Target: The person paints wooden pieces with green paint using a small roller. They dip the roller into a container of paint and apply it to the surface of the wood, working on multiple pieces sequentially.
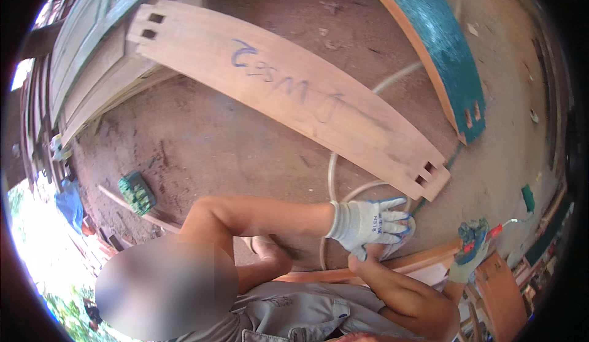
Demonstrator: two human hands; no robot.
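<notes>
In a white glove, my left hand (374, 224) stretches rightward with its fingers spread and nothing in it, above my foot. My right hand (471, 244), in a paint-stained glove, is closed around the red handle of a small paint roller (527, 198) with a green sleeve. Just beyond my left hand, apart from it, is the near end of a long curved wooden board (288, 90). This bare board has blue handwriting on its face and paired square holes at both ends. A similar curved board (438, 29), painted glossy green, lies at the upper right.
A green-stained, boxy object (137, 193) sits on the floor at left, beside a wooden strip (126, 204). Wooden door panels (92, 41) lean at the upper left. A pale hose (332, 173) curves under the bare board. Wood pieces (500, 290) lie at the lower right.
</notes>
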